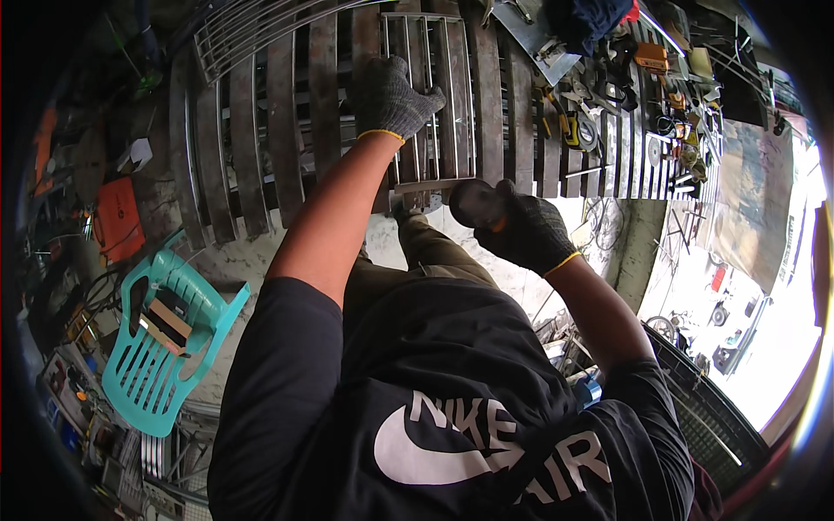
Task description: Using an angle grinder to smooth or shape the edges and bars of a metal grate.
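A narrow metal frame of parallel bars lies on a slatted metal workbench in front of me. My left hand, in a grey knit glove with a yellow cuff, grips the frame's left side, its thumb reaching over the bars. The fingertips are hidden under the hand. My right hand, gloved alike, is closed on a dark round-headed tool. The tool's head is smeared, and its exact kind does not show. It is beside the near end of the frame, where a flat crosspiece runs; I cannot tell whether they touch.
Another barred metal grille is at the bench's far left. Tools, a yellow tape measure and an orange box crowd the right side. A turquoise plastic chair holding a cardboard box stands at left, near an orange case.
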Action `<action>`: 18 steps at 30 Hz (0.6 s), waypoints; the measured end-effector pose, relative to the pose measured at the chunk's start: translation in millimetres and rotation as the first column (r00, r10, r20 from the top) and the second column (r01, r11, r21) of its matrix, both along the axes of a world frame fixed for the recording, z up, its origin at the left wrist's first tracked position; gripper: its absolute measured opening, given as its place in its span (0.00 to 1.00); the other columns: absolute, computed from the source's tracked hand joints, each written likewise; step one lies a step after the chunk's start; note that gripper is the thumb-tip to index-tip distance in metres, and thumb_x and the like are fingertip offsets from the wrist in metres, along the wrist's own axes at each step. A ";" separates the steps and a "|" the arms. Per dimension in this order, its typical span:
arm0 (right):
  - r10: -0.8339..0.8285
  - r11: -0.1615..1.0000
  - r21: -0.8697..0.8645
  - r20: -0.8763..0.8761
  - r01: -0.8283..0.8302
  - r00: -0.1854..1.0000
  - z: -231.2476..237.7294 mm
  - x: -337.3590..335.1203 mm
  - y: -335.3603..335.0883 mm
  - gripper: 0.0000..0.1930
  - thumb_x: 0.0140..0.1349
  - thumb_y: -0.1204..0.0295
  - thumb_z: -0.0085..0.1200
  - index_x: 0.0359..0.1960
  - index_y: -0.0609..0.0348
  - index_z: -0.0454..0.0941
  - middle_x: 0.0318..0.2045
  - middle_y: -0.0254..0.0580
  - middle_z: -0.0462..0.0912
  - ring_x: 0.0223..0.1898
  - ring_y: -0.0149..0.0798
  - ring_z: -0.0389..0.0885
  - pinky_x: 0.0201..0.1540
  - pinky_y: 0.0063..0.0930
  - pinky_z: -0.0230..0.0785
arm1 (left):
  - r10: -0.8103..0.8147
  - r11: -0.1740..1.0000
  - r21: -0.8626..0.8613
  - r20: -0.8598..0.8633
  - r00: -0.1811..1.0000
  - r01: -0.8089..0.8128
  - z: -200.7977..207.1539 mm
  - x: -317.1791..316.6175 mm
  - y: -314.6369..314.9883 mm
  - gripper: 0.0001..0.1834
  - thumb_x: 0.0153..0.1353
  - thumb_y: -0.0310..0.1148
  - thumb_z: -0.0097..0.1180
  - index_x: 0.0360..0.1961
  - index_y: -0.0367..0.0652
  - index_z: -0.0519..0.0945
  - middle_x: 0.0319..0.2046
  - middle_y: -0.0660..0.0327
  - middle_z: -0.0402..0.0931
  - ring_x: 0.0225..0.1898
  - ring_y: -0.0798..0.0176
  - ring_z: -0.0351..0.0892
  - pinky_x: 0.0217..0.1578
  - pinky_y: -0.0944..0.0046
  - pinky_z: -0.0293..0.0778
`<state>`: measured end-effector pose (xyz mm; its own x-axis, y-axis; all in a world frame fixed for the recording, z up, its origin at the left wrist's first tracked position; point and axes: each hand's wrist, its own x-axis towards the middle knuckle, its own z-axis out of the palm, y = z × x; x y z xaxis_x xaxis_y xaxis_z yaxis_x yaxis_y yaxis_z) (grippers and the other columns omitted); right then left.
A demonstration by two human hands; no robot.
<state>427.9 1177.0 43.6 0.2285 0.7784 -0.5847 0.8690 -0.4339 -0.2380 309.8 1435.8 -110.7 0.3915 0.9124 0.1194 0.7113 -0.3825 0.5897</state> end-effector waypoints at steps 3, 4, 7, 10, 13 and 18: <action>0.044 0.999 -0.029 -0.064 -0.046 0.997 6.6 -14.5 14.6 0.36 0.68 0.48 0.71 0.71 0.54 0.79 0.46 0.63 0.96 0.48 0.69 0.96 0.51 0.65 0.89 | -0.002 1.000 0.003 0.006 1.000 0.002 -1.8 0.0 0.5 0.35 0.41 0.63 0.92 0.35 0.45 0.89 0.46 0.46 0.87 0.52 0.38 0.89 0.54 0.35 0.87; 0.069 0.997 -0.023 -0.085 -0.071 0.994 6.9 -20.2 19.0 0.36 0.68 0.47 0.72 0.71 0.53 0.79 0.46 0.62 0.96 0.48 0.69 0.96 0.51 0.64 0.89 | -0.009 1.000 -0.002 0.009 1.000 0.009 -2.8 -0.1 0.7 0.35 0.41 0.63 0.92 0.35 0.45 0.90 0.46 0.46 0.87 0.52 0.38 0.89 0.54 0.35 0.87; 0.075 0.997 -0.007 -0.110 -0.077 0.991 0.7 -36.4 30.4 0.38 0.67 0.46 0.74 0.71 0.57 0.79 0.44 0.62 0.96 0.48 0.66 0.97 0.50 0.63 0.89 | -0.008 0.998 0.064 -0.008 1.000 0.008 -5.2 -0.6 0.6 0.35 0.42 0.64 0.91 0.35 0.45 0.90 0.47 0.46 0.87 0.53 0.38 0.89 0.55 0.36 0.87; 0.082 0.997 0.017 -0.116 -0.081 0.990 -9.7 -48.7 34.4 0.41 0.64 0.46 0.77 0.70 0.62 0.79 0.40 0.57 0.96 0.45 0.63 0.98 0.48 0.60 0.89 | 0.001 0.998 0.069 -0.014 1.000 0.000 -5.7 -0.9 0.3 0.36 0.42 0.66 0.90 0.35 0.46 0.91 0.48 0.45 0.87 0.53 0.38 0.89 0.55 0.36 0.87; 0.118 0.990 0.092 -0.155 -0.105 0.981 -19.5 -57.7 35.3 0.42 0.63 0.47 0.78 0.70 0.62 0.78 0.39 0.53 0.96 0.43 0.63 0.97 0.47 0.59 0.88 | -0.013 1.000 0.009 -0.032 0.999 0.013 -4.4 -0.9 1.0 0.36 0.42 0.67 0.90 0.36 0.46 0.91 0.49 0.45 0.87 0.54 0.38 0.89 0.55 0.36 0.87; 0.153 0.981 0.145 -0.176 -0.128 0.972 -20.8 -58.2 35.6 0.41 0.63 0.48 0.78 0.70 0.63 0.78 0.39 0.53 0.96 0.42 0.63 0.97 0.47 0.58 0.89 | -0.009 1.000 -0.019 -0.049 0.999 0.008 -0.3 -0.9 1.0 0.38 0.43 0.67 0.89 0.39 0.45 0.91 0.52 0.44 0.87 0.56 0.38 0.89 0.57 0.36 0.87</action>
